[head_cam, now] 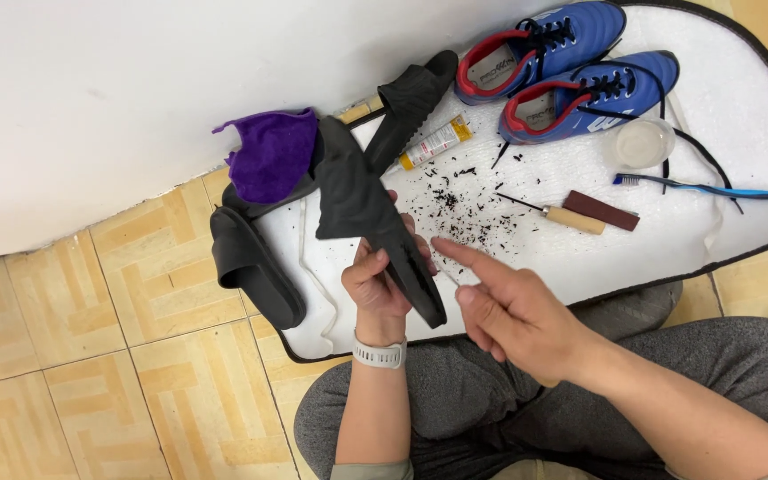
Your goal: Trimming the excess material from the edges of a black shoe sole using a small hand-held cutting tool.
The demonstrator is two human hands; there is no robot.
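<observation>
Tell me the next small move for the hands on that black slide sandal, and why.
Probably bring the right hand the last bit in, so its forefinger lands on the black sandal. The left hand already holds the sandal up, its edge turned toward the pointing finger, which sits just short of it. Black crumbs on the white mat suggest scraping is underway.

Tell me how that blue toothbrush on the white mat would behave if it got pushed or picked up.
The blue toothbrush is thin and slender, so it is probably very light and would skid rather than resist a push. It lies flat on the textured white mat, which may slow sliding a little. Its narrow handle looks fairly stiff, perhaps slightly springy, and unlikely to roll far given its flattish shape.
</observation>
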